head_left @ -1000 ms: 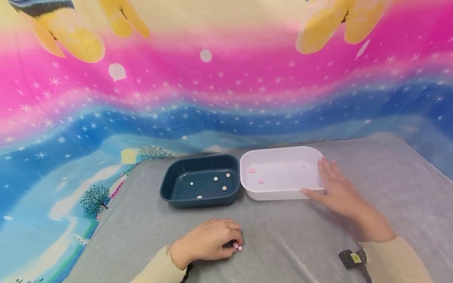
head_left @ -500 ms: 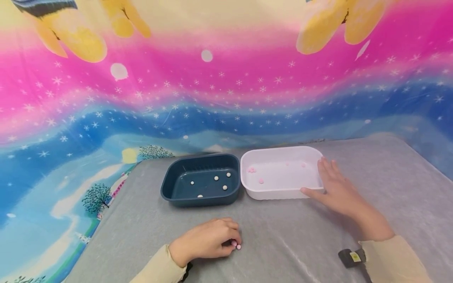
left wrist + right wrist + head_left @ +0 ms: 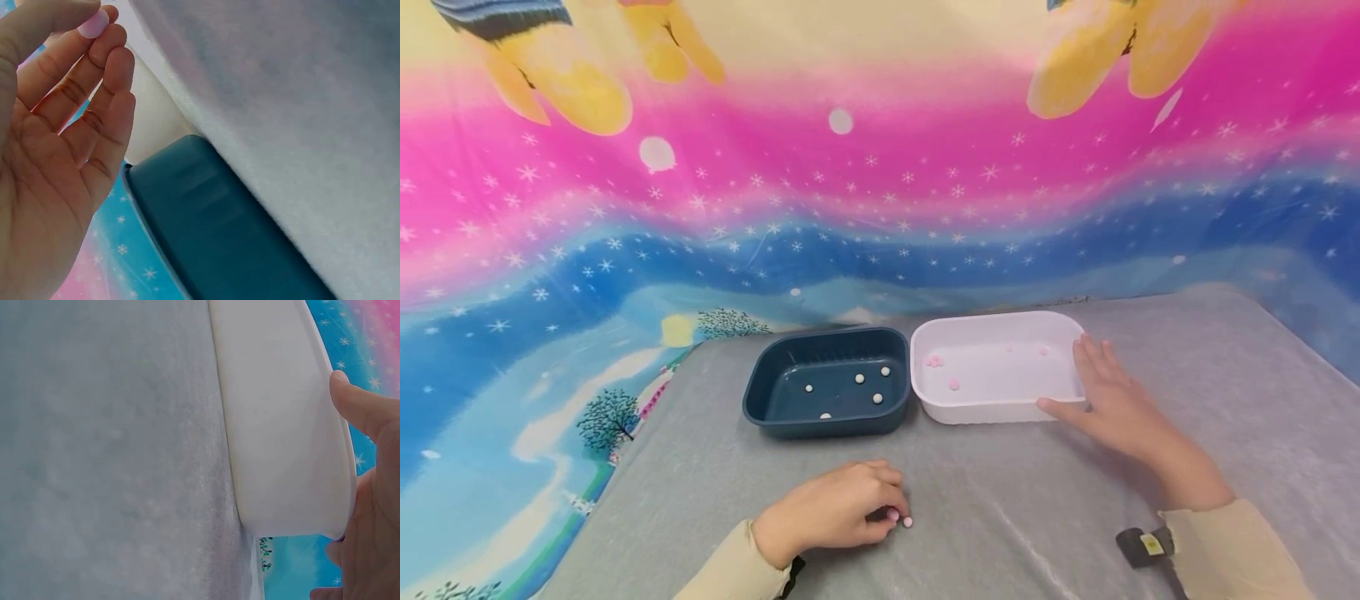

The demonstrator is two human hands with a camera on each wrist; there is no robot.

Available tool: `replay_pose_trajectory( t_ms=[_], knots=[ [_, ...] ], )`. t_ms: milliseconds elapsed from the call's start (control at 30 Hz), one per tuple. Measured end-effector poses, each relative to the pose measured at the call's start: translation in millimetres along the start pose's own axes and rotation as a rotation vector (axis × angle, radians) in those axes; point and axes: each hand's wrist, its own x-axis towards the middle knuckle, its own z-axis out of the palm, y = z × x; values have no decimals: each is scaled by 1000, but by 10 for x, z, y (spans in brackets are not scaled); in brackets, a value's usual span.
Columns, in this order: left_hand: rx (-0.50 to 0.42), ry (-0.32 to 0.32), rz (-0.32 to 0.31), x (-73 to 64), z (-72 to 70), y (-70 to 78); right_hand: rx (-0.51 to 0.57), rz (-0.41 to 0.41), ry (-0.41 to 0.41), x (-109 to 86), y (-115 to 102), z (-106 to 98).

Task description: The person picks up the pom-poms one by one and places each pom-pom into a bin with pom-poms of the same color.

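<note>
In the head view my left hand (image 3: 838, 506) is low over the grey cloth, in front of the dark blue basin (image 3: 827, 428). It pinches a pink ball (image 3: 94, 25) between thumb and index finger, as the left wrist view shows; the other fingers are loosely bent. A second pink ball (image 3: 907, 522) lies just right of the fingertips. My right hand (image 3: 1120, 408) rests against the right end of the white basin (image 3: 992, 412). Its fingers lie straight along the end, and the thumb (image 3: 350, 400) touches the front rim.
Several white balls (image 3: 860, 378) lie in the dark blue basin. Pink balls (image 3: 934, 361) are scattered in the white basin, which stands close beside it. A patterned curtain (image 3: 880, 208) hangs behind the cloth-covered table (image 3: 1000, 517).
The two pink balls at my left fingertips were close together; now a small gap shows between them, as the left hand shifted slightly left. My right hand stays at the white basin.
</note>
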Motion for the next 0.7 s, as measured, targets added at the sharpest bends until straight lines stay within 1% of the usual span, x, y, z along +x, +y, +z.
replay_pose_trajectory(
  t_ms=[100, 200, 467, 700],
  knots=[
    [13, 16, 14, -8, -22, 22, -1, 1, -3, 9, 1, 4],
    [14, 16, 14, -14, -49, 45, -3, 2, -4, 13, 7, 7],
    [11, -1, 5, -10, -127, 89, -1, -6, 5, 24, 28, 20],
    [31, -27, -15, 4, -221, 129, 1, -18, 18, 11, 44, 32]
  ],
)
